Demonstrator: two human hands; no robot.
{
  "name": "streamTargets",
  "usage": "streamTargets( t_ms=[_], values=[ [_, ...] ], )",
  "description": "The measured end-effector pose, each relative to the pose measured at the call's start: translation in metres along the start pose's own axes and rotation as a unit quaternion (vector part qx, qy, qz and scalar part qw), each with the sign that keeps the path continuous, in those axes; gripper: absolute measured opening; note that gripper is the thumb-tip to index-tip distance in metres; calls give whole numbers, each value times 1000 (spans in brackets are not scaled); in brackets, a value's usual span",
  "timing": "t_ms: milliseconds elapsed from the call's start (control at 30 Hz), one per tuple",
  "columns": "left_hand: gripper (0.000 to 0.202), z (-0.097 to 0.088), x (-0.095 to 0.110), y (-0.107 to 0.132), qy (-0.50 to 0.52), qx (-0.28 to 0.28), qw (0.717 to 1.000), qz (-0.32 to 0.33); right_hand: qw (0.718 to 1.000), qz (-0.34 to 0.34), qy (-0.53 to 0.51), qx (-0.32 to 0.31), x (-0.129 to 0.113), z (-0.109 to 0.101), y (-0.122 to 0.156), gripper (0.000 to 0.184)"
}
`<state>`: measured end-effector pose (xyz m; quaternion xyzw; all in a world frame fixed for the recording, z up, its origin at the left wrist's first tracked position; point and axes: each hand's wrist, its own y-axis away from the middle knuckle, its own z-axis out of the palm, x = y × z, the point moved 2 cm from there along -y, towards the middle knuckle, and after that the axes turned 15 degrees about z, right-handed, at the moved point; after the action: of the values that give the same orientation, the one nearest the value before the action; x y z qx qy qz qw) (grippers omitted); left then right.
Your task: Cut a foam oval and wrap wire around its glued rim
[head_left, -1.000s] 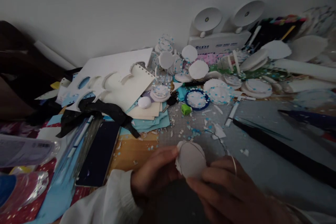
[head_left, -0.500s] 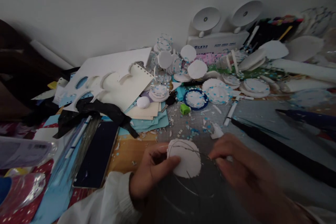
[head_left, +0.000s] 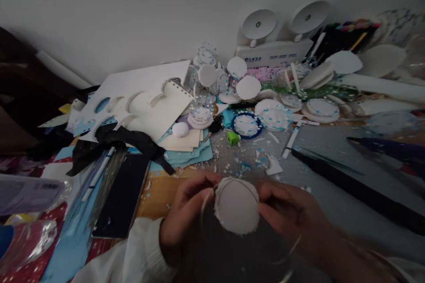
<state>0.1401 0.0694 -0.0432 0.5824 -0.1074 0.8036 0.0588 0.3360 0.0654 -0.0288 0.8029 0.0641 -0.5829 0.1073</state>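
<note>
A white round disc [head_left: 237, 205] with a rough, ragged rim is held face up between my two hands, low in the middle of the view. A thin dark strand, like thread or fine wire, curves over its upper face. My left hand [head_left: 189, 208] is closed at the disc's left edge, thumb and fingers pinched there, with a pale strand hanging by the thumb. At the right edge, my right hand [head_left: 292, 208] is closed too, its thumb and fingertips against the rim. Pale strand ends [head_left: 294, 245] trail below the right hand, smeared by motion.
Beyond the hands lie white scraps [head_left: 274, 166], a green sharpener-like piece [head_left: 233, 138] and a blue ring [head_left: 247, 136]. A phone [head_left: 122, 194] and black cloth [head_left: 139, 139] are left. A long black tool [head_left: 358, 190] lies right. Several white discs [head_left: 249, 87] crowd the back.
My right hand has come left to the disc's right edge. My left thumb has slid from the disc's face to its left rim. The disc has shifted slightly right and nearer.
</note>
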Motion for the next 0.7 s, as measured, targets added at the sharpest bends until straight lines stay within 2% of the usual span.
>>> streamTargets(
  t_ms=[67, 167, 300, 400, 700],
  values=[
    [33, 1, 1, 1, -75, -44, 996, 16, 998, -41, 46, -6, -4, 1, 0, 16],
    [24, 5, 6, 0, -189, -97, 975, 68, 985, -124, 117, 11, -10, 2, 2, 14],
    [32, 14, 15, -2, -268, -157, 936, 164, 963, -209, 164, 52, -13, 2, 2, 12],
    [32, 16, 18, -3, -301, -162, 918, 201, 957, -226, 172, 60, -13, 3, 3, 15],
    [29, 15, 15, -1, -311, -176, 906, 229, 964, -208, 157, 49, -14, 4, 8, 17]
  ],
)
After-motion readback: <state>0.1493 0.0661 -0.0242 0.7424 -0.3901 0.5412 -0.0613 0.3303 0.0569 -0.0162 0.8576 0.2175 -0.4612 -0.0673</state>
